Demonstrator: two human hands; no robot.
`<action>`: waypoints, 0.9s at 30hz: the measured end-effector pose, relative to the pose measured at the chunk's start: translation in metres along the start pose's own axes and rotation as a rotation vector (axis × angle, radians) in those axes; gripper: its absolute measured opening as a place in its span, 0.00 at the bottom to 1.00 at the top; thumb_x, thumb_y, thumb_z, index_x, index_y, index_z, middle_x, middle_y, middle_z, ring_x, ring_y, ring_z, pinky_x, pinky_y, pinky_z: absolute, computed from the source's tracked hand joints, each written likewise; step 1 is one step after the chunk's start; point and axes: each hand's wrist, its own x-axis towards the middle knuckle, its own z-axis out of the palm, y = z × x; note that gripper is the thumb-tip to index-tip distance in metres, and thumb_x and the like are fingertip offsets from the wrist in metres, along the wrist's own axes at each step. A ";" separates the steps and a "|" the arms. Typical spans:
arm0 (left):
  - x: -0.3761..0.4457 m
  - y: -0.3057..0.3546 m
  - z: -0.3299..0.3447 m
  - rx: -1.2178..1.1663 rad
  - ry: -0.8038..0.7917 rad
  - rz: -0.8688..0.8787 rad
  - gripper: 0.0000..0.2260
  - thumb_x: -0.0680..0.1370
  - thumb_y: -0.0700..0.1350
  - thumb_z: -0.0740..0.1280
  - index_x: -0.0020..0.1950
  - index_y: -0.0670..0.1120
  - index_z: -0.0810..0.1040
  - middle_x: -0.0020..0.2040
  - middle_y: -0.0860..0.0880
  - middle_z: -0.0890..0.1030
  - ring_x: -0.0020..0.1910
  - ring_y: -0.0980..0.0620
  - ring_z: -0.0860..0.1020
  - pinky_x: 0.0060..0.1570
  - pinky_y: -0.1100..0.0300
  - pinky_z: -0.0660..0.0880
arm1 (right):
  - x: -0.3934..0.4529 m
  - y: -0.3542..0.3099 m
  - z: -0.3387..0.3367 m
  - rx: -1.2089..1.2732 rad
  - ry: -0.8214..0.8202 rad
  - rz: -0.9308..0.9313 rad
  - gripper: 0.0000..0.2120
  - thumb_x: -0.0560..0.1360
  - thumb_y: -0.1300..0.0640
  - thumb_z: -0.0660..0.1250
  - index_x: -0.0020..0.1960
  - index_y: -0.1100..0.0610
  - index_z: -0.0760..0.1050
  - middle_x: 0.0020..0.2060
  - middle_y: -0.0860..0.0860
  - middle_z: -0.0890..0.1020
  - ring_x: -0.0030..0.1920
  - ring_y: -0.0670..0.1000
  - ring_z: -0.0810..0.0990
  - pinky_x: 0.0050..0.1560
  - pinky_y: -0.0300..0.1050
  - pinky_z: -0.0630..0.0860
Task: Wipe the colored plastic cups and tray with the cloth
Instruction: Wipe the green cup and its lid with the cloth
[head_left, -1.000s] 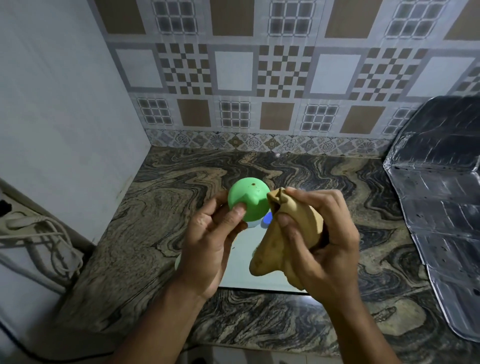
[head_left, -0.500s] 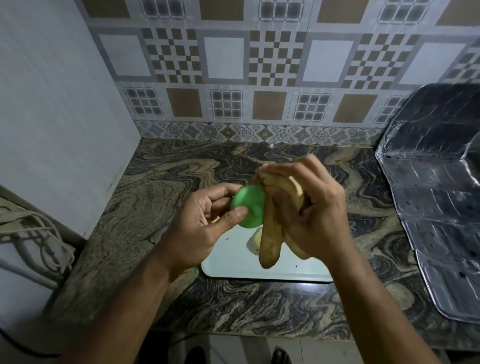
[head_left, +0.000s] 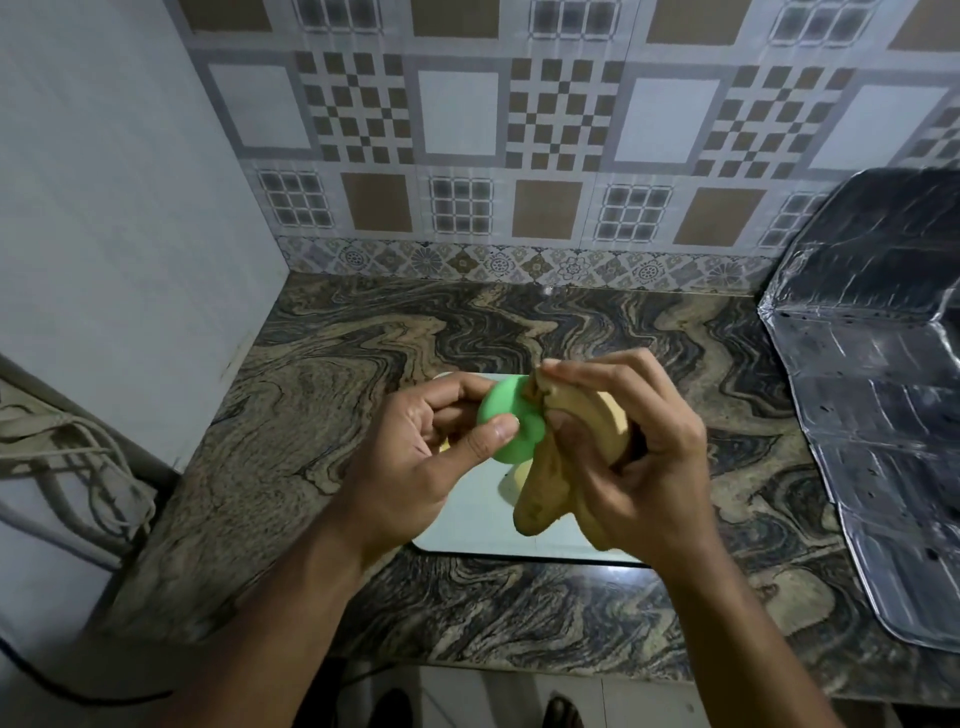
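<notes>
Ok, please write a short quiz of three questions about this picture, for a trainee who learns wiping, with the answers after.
1. True or false: the small green plastic cup stands on the pale flat plastic tray.
2. Which hand holds the crumpled tan cloth: A) left hand, B) right hand, C) neither?
3. Fill in: the tray lies on the swirl-patterned stone ____.

Key:
1. False; the left hand holds it above the tray.
2. B.
3. Countertop.
</notes>
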 end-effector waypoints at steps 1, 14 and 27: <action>0.000 0.003 0.000 0.052 -0.018 0.012 0.08 0.78 0.42 0.73 0.56 0.46 0.85 0.50 0.46 0.89 0.49 0.50 0.87 0.50 0.57 0.82 | 0.003 0.003 -0.001 -0.014 0.007 0.007 0.15 0.77 0.68 0.75 0.63 0.60 0.85 0.53 0.53 0.83 0.54 0.49 0.83 0.52 0.42 0.79; 0.003 0.005 -0.001 0.267 0.206 0.026 0.18 0.77 0.35 0.76 0.54 0.59 0.84 0.46 0.58 0.89 0.48 0.59 0.87 0.52 0.60 0.83 | 0.002 0.013 -0.013 0.128 0.073 0.193 0.17 0.76 0.65 0.75 0.63 0.57 0.82 0.57 0.52 0.87 0.57 0.54 0.87 0.55 0.57 0.84; -0.004 0.019 0.006 0.503 0.156 0.083 0.11 0.78 0.43 0.75 0.61 0.52 0.85 0.43 0.60 0.88 0.42 0.52 0.87 0.44 0.49 0.84 | 0.015 0.010 -0.007 -0.136 -0.121 -0.048 0.20 0.73 0.72 0.72 0.61 0.57 0.86 0.56 0.49 0.84 0.55 0.46 0.84 0.54 0.38 0.79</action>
